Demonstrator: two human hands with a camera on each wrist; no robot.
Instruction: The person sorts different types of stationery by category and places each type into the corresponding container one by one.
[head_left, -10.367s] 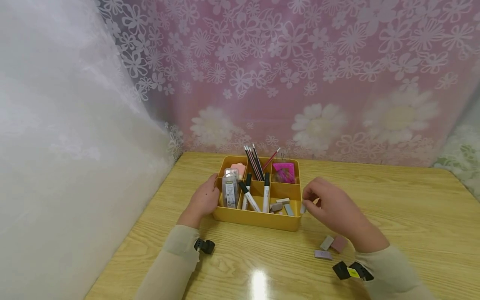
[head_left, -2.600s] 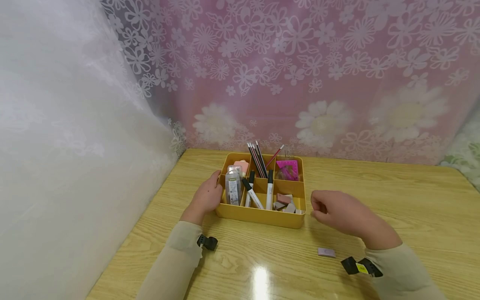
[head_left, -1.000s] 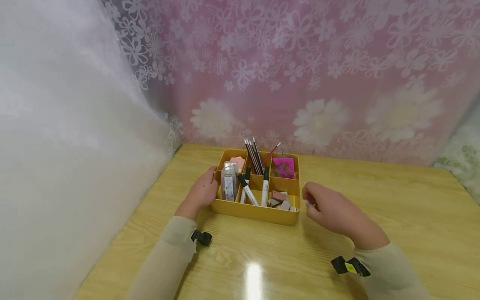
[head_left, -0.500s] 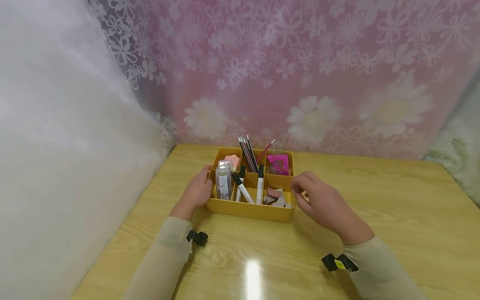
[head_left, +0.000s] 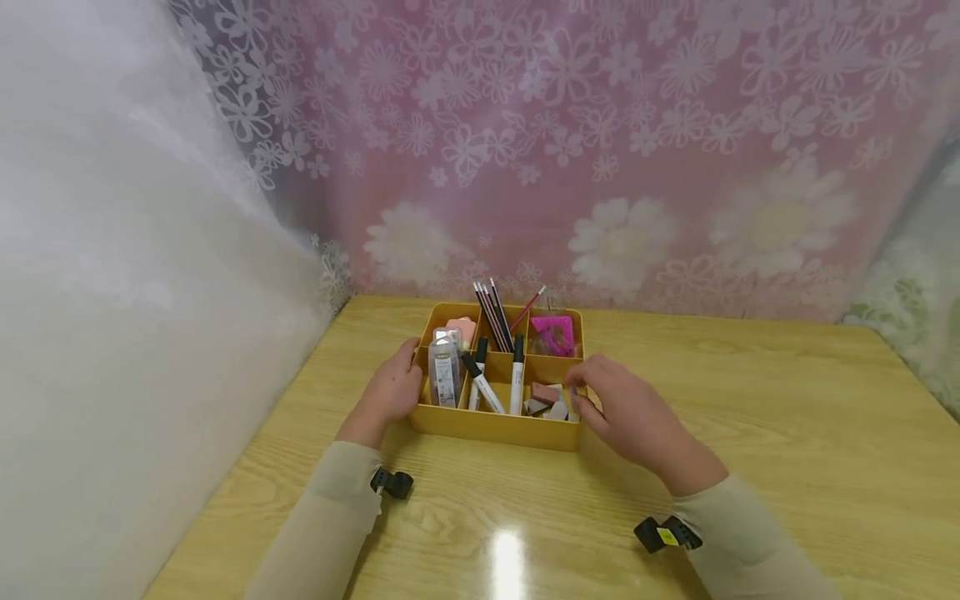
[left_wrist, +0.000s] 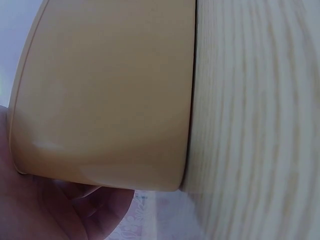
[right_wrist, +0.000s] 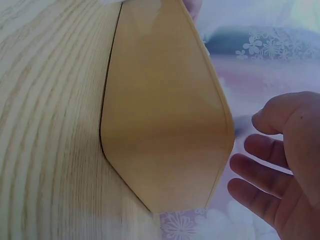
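A yellow divided desk organizer point(head_left: 495, 427) stands on the wooden table. My left hand point(head_left: 392, 385) grips its left side, thumb at the rim; the left wrist view shows the hand point(left_wrist: 55, 207) at the corner of the organizer's wall point(left_wrist: 105, 95). My right hand point(head_left: 626, 410) is at the front right compartment and pinches a small lavender eraser point(head_left: 573, 402), mostly hidden by the fingers. Below it lies a pile of erasers point(head_left: 545, 393), pinkish and grey. In the right wrist view, the thumb and fingers point(right_wrist: 260, 172) are beside the organizer's rim.
Other compartments hold white markers with black caps point(head_left: 517, 383), a clear plastic case point(head_left: 444, 375), pencils point(head_left: 491, 317), a pink item point(head_left: 461, 330) and a magenta set square point(head_left: 557, 333). A pink floral curtain point(head_left: 525, 167) hangs behind the table point(head_left: 712, 400).
Erasers that lay on the table earlier are now in the front right compartment. The lavender one left the table too. My right hand moved left over the rim; my left hand stays on the organizer.
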